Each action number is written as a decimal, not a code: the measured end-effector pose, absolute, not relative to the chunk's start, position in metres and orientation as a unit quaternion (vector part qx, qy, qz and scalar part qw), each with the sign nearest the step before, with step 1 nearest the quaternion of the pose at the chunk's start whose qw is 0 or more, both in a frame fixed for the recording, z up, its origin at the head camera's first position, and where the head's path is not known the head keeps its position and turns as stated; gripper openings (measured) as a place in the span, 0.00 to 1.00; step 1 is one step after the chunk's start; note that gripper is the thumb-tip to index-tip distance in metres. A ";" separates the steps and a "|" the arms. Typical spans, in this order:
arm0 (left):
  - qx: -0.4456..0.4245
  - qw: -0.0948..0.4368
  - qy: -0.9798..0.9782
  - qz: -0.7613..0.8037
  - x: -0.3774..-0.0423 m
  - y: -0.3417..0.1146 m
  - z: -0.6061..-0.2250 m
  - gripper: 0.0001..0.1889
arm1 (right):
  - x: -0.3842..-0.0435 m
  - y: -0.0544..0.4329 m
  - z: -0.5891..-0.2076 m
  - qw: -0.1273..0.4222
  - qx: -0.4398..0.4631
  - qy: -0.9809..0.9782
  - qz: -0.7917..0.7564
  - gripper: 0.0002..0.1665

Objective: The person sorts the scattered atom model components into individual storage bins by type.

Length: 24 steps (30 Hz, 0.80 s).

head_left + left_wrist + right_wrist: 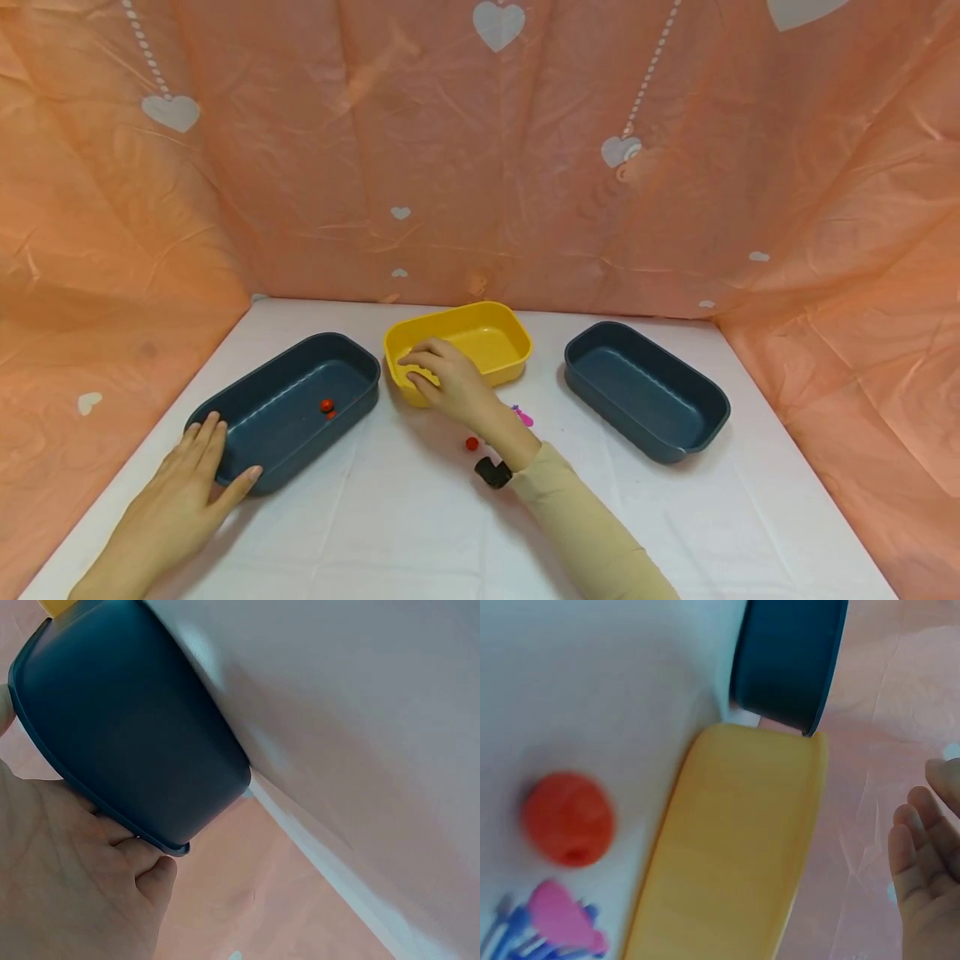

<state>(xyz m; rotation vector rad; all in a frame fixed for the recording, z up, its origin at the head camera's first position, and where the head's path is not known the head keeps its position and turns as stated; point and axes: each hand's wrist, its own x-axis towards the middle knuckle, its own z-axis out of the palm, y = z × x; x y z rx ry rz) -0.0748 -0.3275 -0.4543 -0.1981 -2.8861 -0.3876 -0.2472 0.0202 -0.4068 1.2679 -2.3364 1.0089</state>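
Observation:
My left hand [176, 483] rests on the near left end of a dark blue bin [300, 450]. Its fingers lie over the rim and the thumb is at the near corner. A small red ball [327, 405] sits inside that bin. Over the left part of a yellow bin [491, 312] is my right hand [453, 383], fingers bent loosely with a gap to the thumb and nothing visible between them. Another red ball [568, 819] lies on the table in front of the yellow bin, beside a pink piece [564, 915] and several blue pieces [517, 930].
A second dark blue bin [645, 442] stands at the right on the white-covered table [420, 533]. Orange cloth [450, 167] with pale hearts hangs behind and at both sides. A black wrist camera [492, 472] sits under the right wrist.

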 end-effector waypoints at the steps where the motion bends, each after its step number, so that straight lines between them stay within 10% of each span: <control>1: -0.068 0.112 -0.983 -0.132 -0.075 -0.328 -0.454 0.47 | -0.247 0.023 -0.408 0.151 0.440 -0.813 0.350 0.14; 24: -0.069 0.106 -0.984 -0.129 -0.075 -0.328 -0.454 0.47 | -0.242 0.078 -0.427 0.134 0.447 -0.840 0.278 0.13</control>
